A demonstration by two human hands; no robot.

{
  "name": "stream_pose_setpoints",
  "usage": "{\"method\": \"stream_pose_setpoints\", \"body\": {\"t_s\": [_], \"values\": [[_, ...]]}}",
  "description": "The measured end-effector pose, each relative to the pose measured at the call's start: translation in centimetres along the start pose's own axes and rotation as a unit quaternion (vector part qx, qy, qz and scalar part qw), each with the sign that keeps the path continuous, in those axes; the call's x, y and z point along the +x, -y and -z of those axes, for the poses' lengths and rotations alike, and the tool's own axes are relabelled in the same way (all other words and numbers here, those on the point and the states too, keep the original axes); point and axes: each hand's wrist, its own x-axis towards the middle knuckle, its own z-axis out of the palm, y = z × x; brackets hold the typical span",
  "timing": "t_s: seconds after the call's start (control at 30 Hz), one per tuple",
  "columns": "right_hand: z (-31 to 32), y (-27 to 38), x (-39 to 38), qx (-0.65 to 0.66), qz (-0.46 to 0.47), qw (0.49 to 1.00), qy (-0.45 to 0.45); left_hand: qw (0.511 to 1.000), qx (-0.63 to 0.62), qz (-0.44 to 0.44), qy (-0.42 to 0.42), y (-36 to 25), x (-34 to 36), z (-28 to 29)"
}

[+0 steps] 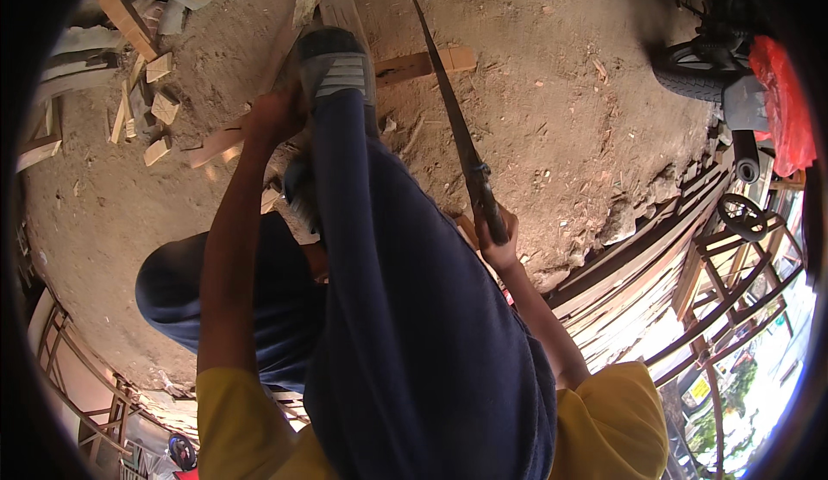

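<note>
In my right hand (500,240) is the handle of a handsaw (453,105), its long, dark, tapering blade pointing away from me over the dirt. The blade appears almost edge-on, and its teeth cannot be made out. My shoe (339,70) presses on a wooden plank (414,66) that lies crosswise on the ground. The far part of the blade passes over or beside the plank's right portion; contact is unclear. Left of the shoe, my left hand (278,116) is closed at the plank, with its fingers partly hidden.
Several wood offcuts (164,107) lie on the dirt at left. More boards (345,1) extend beyond my shoe. At right are a motorcycle wheel (694,70), a red plastic bag (783,105) and a long stack of wood strips (638,273). Wooden frames (733,282) stand at lower right.
</note>
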Motion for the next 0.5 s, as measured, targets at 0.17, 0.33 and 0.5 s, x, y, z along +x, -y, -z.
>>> {"method": "stream_pose_setpoints", "body": {"t_s": [0.17,0.33,0.5], "values": [[-2.4,1.3,10.3,0.055,-0.061,0.996,-0.030,0.997,-0.056,0.051,-0.030,-2.8,0.1,-0.1],[0.2,2.5,2.2,0.020,-0.011,0.999,-0.035,0.997,-0.046,0.053,-0.009,-2.4,0.5,0.7],[0.5,4.8,4.5,0.050,-0.079,0.996,-0.005,0.997,-0.051,0.048,-0.022,-2.2,-0.6,2.8]]}}
